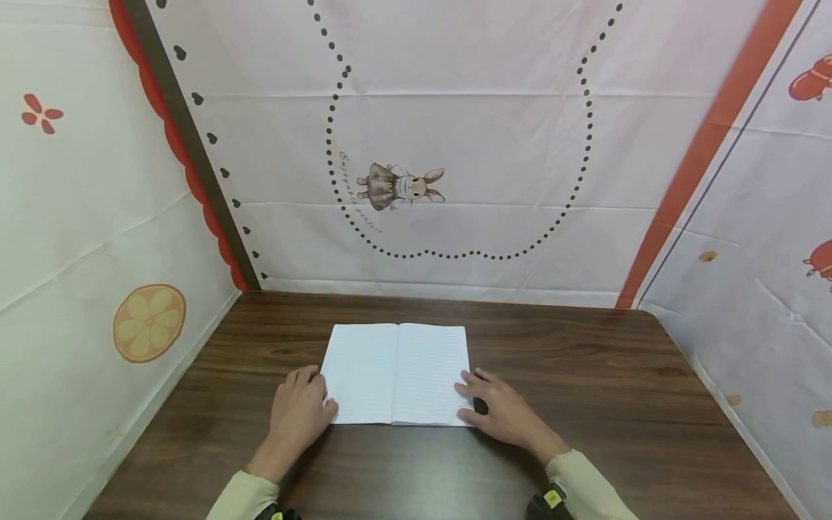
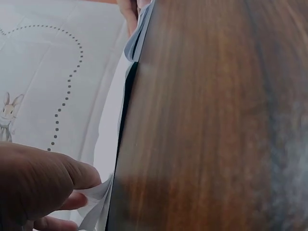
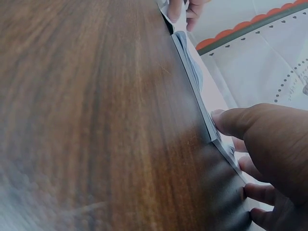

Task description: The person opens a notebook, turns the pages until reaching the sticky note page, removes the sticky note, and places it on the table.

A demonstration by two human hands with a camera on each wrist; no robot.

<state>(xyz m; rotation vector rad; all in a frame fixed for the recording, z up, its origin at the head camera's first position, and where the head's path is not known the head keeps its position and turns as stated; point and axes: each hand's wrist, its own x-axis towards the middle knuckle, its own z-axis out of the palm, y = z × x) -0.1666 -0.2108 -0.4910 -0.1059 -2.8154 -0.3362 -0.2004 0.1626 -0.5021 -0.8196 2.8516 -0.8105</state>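
An open notebook (image 1: 364, 372) with white lined pages lies flat on the table, its fold running down the middle. At its left edge my left hand (image 1: 299, 404) pinches the page edges between thumb and curled fingers. In the left wrist view, page edges (image 2: 98, 207) bend up at those fingertips. My right hand (image 1: 503, 408) rests on the opposite edge with fingers spread, the thumb close to the near right corner. Seen from the right wrist, the right thumb (image 3: 231, 122) presses on the pages, while several fingertips rest along the side edge.
The dark wood-grain table (image 1: 585, 383) extends around the notebook on all sides. White printed cloth (image 1: 474, 159) hangs along the back, with more cloth at the left and right. Each wrist carries a dark strapped device (image 1: 549, 502) below a pale sleeve.
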